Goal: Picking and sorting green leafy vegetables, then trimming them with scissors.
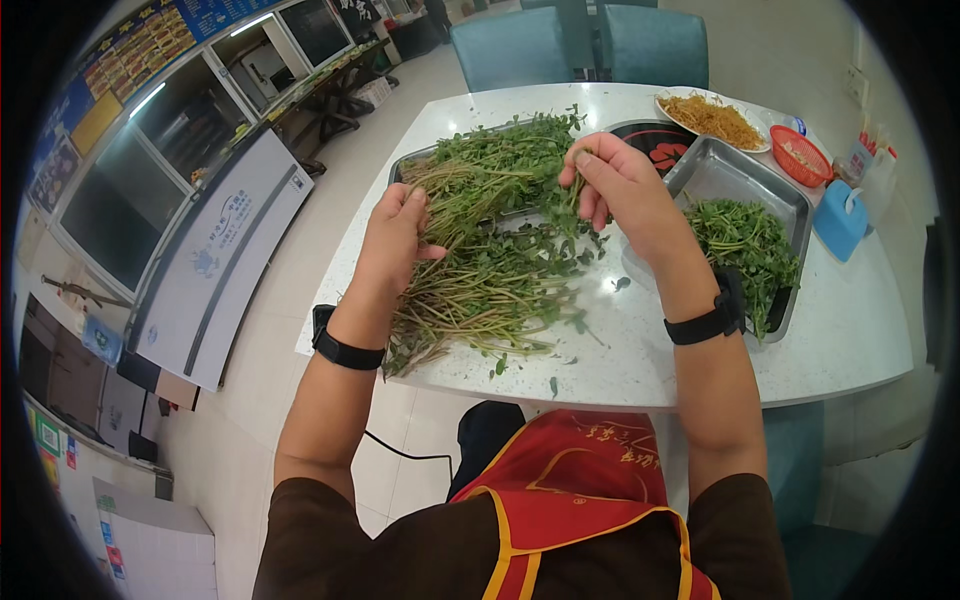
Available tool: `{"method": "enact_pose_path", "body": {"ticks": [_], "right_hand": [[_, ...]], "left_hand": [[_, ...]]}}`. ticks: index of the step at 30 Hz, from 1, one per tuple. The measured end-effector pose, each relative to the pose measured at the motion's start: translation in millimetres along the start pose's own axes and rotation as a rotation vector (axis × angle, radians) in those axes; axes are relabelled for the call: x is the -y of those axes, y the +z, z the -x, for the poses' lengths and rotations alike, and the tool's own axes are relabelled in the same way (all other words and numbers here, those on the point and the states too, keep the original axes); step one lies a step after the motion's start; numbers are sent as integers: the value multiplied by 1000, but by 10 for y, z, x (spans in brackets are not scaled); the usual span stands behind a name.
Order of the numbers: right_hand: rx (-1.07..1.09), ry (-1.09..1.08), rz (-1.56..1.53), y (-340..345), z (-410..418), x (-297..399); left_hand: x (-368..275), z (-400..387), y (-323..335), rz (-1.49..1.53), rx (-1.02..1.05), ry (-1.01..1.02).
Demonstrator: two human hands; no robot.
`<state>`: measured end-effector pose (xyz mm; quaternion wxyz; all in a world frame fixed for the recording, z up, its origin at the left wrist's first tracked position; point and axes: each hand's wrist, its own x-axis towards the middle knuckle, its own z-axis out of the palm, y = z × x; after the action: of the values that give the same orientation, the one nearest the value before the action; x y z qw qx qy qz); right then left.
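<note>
A heap of leafy green stems (480, 300) spreads over the left side of the white table. Behind it, more of the same greens fill a metal tray (396, 171), only parts of whose rim show. My left hand (394, 236) is curled at the left edge of the heap, thumb and fingers closed on stem ends. Above the heap's right side, my right hand (619, 184) pinches a small sprig (577, 184) between thumb and forefinger. Right of that forearm, a deeper steel tray (739, 169) holds a pile of shorter green sprigs (746, 247).
At the back right are a plate of orange-brown shreds (712, 124), a red plastic basket (801, 155), a blue holder (841, 217) and a white bottle (879, 176). Loose leaves dot the white tabletop (637, 360). Teal chairs (514, 49) stand beyond the far edge.
</note>
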<state>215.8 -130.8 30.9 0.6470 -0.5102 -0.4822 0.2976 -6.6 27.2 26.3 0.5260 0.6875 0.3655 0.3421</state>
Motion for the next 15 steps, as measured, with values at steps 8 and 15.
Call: {"method": "enact_pose_path", "body": {"ticks": [8,15], "right_hand": [[151,-221,911,140,-66,-473],[102,-305,1153,8,-93,-756]], "left_hand": [[257,-92,-154,-734,10,401],[2,117,-45,-467,158,39]]}}
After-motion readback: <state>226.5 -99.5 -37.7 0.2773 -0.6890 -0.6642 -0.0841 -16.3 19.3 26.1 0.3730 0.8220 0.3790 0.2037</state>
